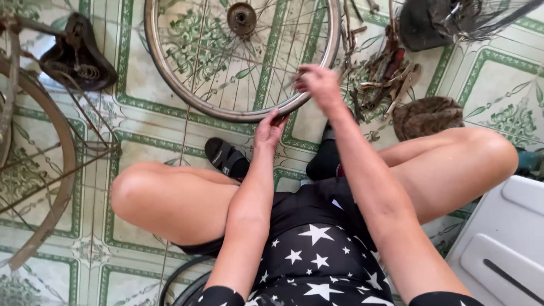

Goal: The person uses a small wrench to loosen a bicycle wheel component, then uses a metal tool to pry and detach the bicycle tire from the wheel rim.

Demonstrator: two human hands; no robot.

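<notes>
Green-patterned floor tiles carry a spoked bicycle wheel lying flat before the seated person, whose left hand grips its near rim while the right hand pinches a thin spoke above it.

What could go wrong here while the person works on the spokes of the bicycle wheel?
The left hand steadies only the rim of the wheel, so it could slip on the smooth tiled floor. The right hand reaches among thin spokes, which might pinch or scratch its fingers. The rusty tools lie close to the bare knee.
</notes>
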